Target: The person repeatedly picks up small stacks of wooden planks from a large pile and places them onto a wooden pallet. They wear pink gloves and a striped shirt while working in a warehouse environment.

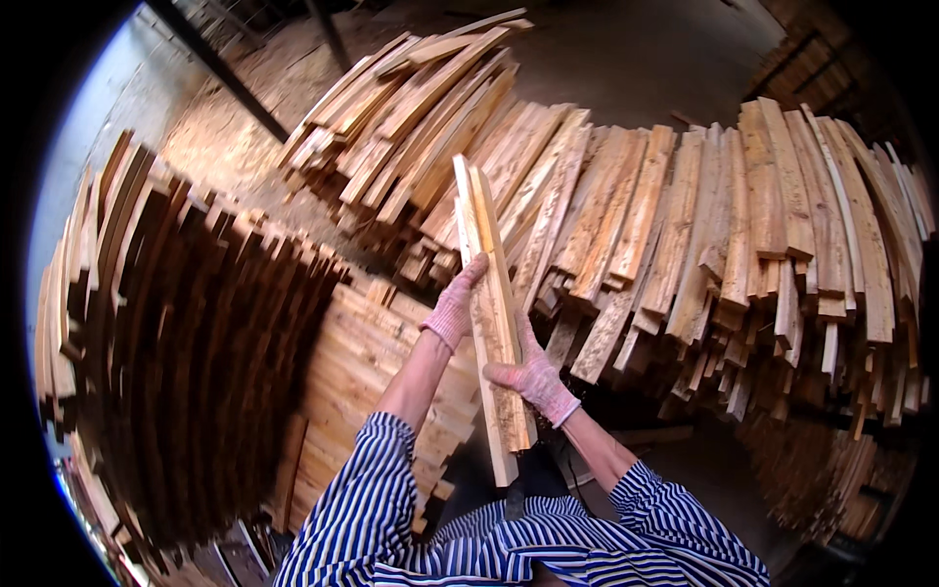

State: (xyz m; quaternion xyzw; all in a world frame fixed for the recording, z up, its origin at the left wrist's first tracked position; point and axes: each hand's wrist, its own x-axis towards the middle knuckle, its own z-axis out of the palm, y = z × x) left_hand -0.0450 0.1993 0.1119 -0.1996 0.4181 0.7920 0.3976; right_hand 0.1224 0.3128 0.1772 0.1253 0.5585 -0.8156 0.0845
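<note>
Pink-gloved left hand point(458, 296) and right hand point(538, 380) clasp pale wooden boards point(501, 328) marked with dark specks.

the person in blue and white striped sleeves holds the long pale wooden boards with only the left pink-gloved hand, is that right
Not only the left hand: the head view shows the pink-gloved right hand gripping the long pale wooden boards too.
</note>
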